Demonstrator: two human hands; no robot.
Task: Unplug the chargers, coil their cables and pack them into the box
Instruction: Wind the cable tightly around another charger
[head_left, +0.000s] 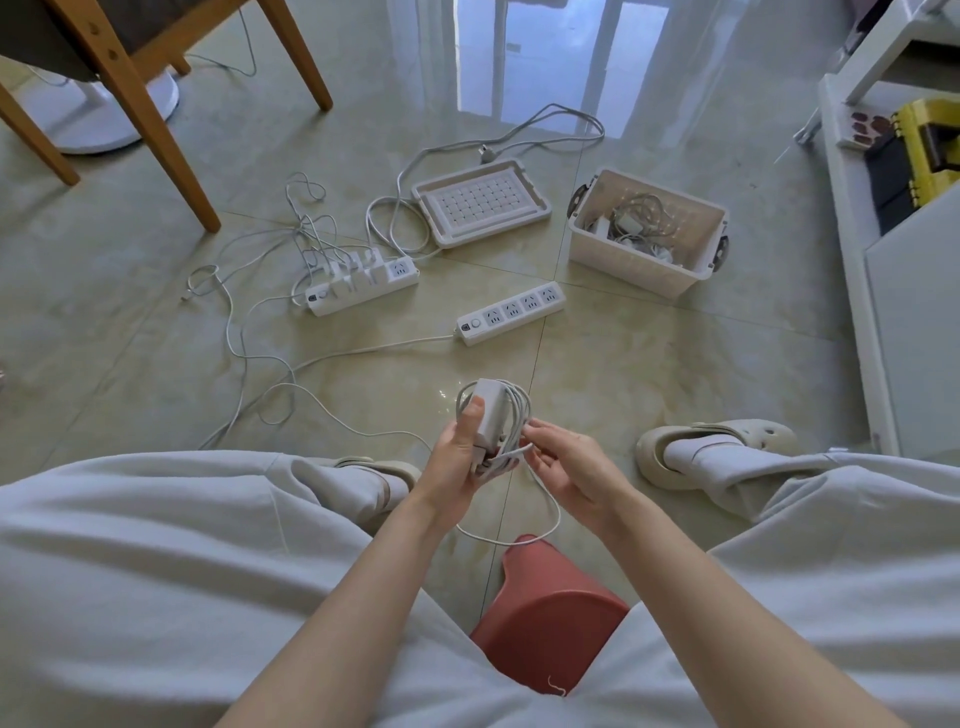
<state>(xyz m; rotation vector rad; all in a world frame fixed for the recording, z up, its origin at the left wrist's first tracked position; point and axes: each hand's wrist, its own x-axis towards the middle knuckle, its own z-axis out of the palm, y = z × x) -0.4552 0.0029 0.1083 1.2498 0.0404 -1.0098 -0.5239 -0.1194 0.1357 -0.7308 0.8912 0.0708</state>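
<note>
Lying between held charger (488, 415) and box (644, 270), power strip (511, 313), lid (480, 202) beside box

Floor (623, 374): glossy polished tile, mirror-like beyond the hands (457, 462). Charger (487, 415), in the hands: smooth white plastic; cable (519, 415) smooth-sheathed. Box (639, 270), ahead and right: translucent plastic. Stool (545, 623), beneath: matt red plastic. Chair legs (156, 130), far left: varnished wood.

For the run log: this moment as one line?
left hand: holds charger | right hand: pinches cable | box: open, packed chargers inside | left strip: plugged chargers waiting
</note>
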